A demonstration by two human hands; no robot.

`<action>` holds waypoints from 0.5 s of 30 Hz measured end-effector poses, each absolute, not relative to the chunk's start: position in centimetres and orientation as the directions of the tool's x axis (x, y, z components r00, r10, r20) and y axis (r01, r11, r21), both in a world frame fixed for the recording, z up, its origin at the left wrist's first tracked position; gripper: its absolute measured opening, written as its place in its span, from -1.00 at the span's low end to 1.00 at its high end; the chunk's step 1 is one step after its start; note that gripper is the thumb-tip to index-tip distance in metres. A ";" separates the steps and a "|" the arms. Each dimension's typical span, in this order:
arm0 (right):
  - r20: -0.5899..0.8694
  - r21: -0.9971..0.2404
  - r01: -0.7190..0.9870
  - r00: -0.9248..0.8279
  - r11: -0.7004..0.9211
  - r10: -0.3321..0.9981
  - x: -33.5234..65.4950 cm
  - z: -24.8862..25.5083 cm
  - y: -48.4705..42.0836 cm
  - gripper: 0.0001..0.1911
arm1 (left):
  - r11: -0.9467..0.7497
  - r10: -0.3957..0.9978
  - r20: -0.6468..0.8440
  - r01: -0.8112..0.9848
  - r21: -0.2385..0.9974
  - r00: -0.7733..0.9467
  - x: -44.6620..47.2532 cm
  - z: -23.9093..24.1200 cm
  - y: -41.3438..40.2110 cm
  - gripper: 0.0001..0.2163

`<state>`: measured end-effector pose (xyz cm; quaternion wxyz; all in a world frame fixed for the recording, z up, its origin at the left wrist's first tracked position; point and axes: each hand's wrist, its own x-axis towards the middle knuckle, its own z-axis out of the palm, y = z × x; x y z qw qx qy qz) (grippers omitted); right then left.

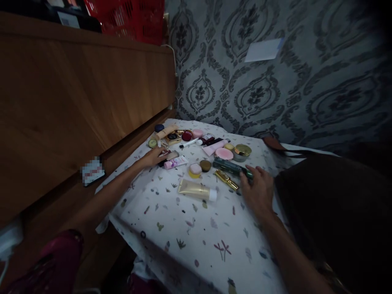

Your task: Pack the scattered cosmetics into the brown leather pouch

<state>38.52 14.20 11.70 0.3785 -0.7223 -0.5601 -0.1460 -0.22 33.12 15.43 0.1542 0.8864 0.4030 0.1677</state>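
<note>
My left hand (153, 157) is at the left of a group of cosmetics, its fingers closed at a small compact-like item (173, 154) that they partly hide. Just in front of those fingers lies a pink-and-white tube (176, 162). On the right, my right hand (259, 188) has its thumb and fingers around the near end of a dark green tube (229, 166), which lies on the cloth. A gold lipstick-like tube (226, 179) rests beside it. Nearer to me are a gold squeeze tube (196, 190) with a white cap and a pink-topped round jar (195, 169).
A patterned white cloth (190, 237) covers the low table. Behind are a pink round case (224, 153), a gold-lidded jar (242, 150) and several other cosmetics. A wooden cabinet (92, 94) borders the left, with a phone (92, 171) by its base. A dark bag (330, 196) stands right.
</note>
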 end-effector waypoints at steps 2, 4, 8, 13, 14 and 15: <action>0.683 -0.369 0.929 0.289 -0.025 0.671 37.7 12.3 13.8 -0.59 | -0.652 0.734 0.145 0.627 0.428 0.664 0.0 15.5 33.3 -0.56; 0.709 -0.345 0.936 0.211 0.070 0.674 36.5 13.3 13.6 -0.64 | -0.668 0.707 0.117 0.603 0.436 0.698 0.2 15.7 33.5 -0.50; 0.646 -0.319 0.906 -0.007 0.278 0.764 33.0 14.9 14.1 -0.67 | -0.671 0.697 0.056 0.623 0.403 0.715 0.1 16.3 33.6 -0.35; 0.391 -0.338 0.900 -0.131 0.274 0.911 29.5 15.8 15.4 -0.62 | -0.650 0.735 0.043 0.684 0.332 0.677 0.0 16.5 32.6 -0.33; 0.340 -0.342 0.907 -0.125 0.246 0.932 29.3 15.9 15.6 -0.60 | -0.644 0.744 0.055 0.693 0.323 0.666 0.0 16.6 32.2 -0.33; 0.296 -0.346 0.913 -0.113 0.217 0.948 29.2 15.9 15.8 -0.60 | -0.639 0.753 0.073 0.701 0.316 0.654 0.2 16.7 31.7 -0.35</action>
